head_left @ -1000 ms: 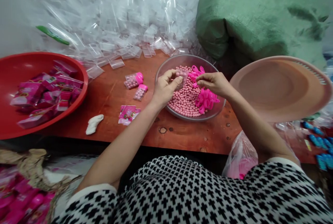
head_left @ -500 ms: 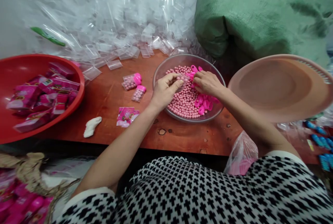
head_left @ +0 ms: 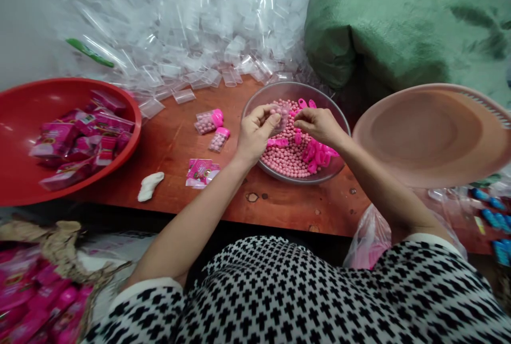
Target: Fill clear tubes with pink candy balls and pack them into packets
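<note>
In my left hand [head_left: 255, 133], pinched between thumb and fingers, is a small clear plastic container [head_left: 281, 118] with pink balls inside. It is held over a grey bowl [head_left: 255, 100] full of pink candy balls [head_left: 285, 160]. My right hand [head_left: 319, 124] is closed in a pinch just right of the container; what its fingertips hold is hidden. Bright pink plastic pieces [head_left: 315, 153] lie on the balls, several at the right, and another pink piece [head_left: 277, 142] lies below my left hand. Two filled containers with pink caps [head_left: 219, 139] lie left of the bowl.
A red basin [head_left: 133, 139] of pink packets stands at the left, a beige basin [head_left: 423, 173] at the right. Clear plastic tubes [head_left: 199, 30] are heaped behind, beside a green sack [head_left: 383, 24]. Pink cards [head_left: 199, 172] and a white crumpled piece [head_left: 150, 186] lie on the table.
The view has shifted slightly, so things sit further right. My right hand has drawn back a little from the pink pieces. A pink piece now shows on the balls below my left hand.
</note>
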Motion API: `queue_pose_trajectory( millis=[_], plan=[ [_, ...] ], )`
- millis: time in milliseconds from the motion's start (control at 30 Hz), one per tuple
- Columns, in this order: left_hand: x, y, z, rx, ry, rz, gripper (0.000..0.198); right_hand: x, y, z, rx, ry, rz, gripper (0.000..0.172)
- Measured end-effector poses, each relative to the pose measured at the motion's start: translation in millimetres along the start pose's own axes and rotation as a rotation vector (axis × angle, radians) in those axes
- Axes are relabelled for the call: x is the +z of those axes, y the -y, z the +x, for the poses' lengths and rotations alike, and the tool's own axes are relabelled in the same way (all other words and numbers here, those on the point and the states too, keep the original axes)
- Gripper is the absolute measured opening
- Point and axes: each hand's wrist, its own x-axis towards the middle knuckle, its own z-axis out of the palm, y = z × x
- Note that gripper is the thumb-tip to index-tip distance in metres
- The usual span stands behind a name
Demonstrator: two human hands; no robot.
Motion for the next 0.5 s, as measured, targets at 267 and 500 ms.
queue_pose_trajectory(
  millis=[267, 500],
  plan=[
    [-3.9, 11.3, 1.8, 0.107, -0.09, -0.023, 0.033, 28.6, 34.2, 2.0, -0.228, 0.276, -0.248, 0.027],
    [-3.9, 10.9, 0.3, 0.151, -0.149, 0.114, 0.029, 36.5, 30.6, 9.7, -0.241, 0.335, -0.325, 0.025]
  ],
)
